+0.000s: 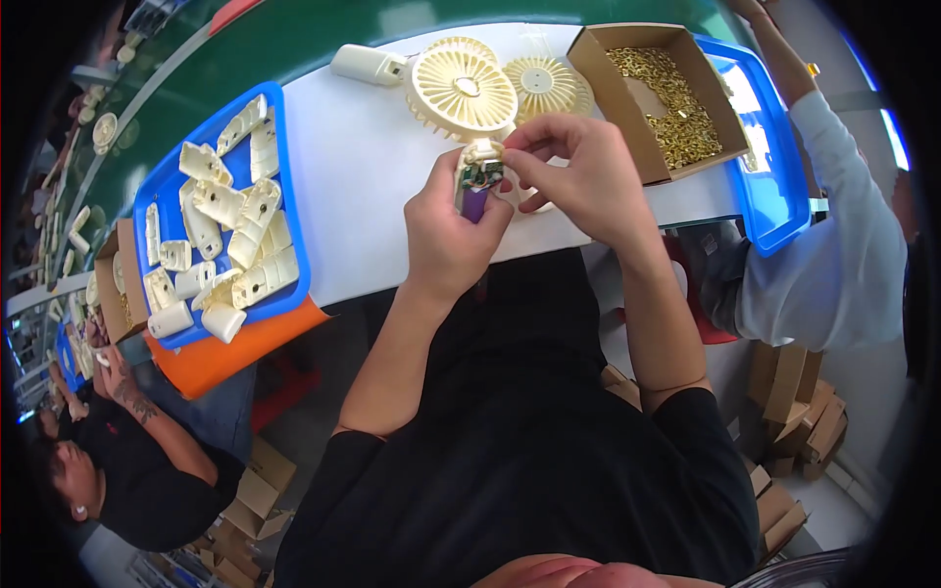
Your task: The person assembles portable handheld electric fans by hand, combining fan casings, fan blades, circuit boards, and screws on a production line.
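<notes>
My left hand [446, 230] grips a small cream handle shell [477, 176] with a green circuit board and a purple battery showing inside it. My right hand [578, 171] pinches the top end of the same part from the right, fingertips on the cream piece above the board. Both hands hover over the front edge of the white table [363, 186]. Just beyond them lie a cream round fan grille [463, 90] and a smaller cream fan disc [544, 86].
A blue tray [294, 211] of several cream handle shells sits left, over an orange tray [235, 348]. A cardboard box [627, 98] of small brass parts stands right on another blue tray [774, 186]. Another person in a pale sleeve [843, 225] works right; a person in black [127, 461] sits lower left.
</notes>
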